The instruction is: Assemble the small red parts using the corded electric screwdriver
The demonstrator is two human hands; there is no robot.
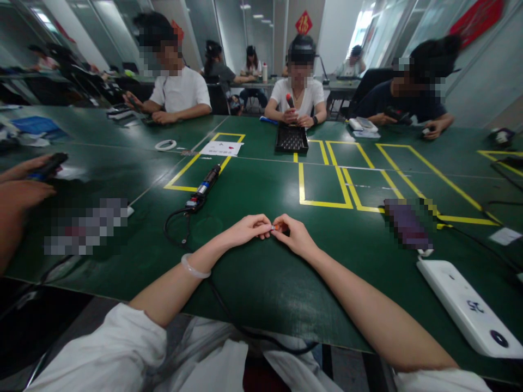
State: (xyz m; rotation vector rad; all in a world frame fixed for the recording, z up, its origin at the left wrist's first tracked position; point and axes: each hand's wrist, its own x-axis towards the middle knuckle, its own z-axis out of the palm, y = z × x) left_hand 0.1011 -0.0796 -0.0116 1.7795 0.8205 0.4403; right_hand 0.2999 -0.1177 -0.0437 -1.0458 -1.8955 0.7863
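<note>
My left hand point(252, 226) and my right hand point(297, 236) meet over the green table point(261, 288), fingertips pinched together. Between them shows a small orange piece point(279, 225) with a shiny, metal-looking end; it is too small and too covered by fingers to name. The right fingers are closed around the orange part, and the left fingertips pinch at its shiny end. Left of my hands, a black pen-shaped power tool point(208, 182) with a blue and silver band lies on the table, its dark cable point(166, 226) curling toward me.
A white power bank point(466, 305) and a blurred-out phone point(408, 224) lie at right. Another blurred device point(90, 226) lies at left, near a co-worker's hands point(26, 182). Across stand a black tray point(291, 140), a paper sheet point(222, 148) and yellow tape outlines point(327, 204). Several people sit opposite.
</note>
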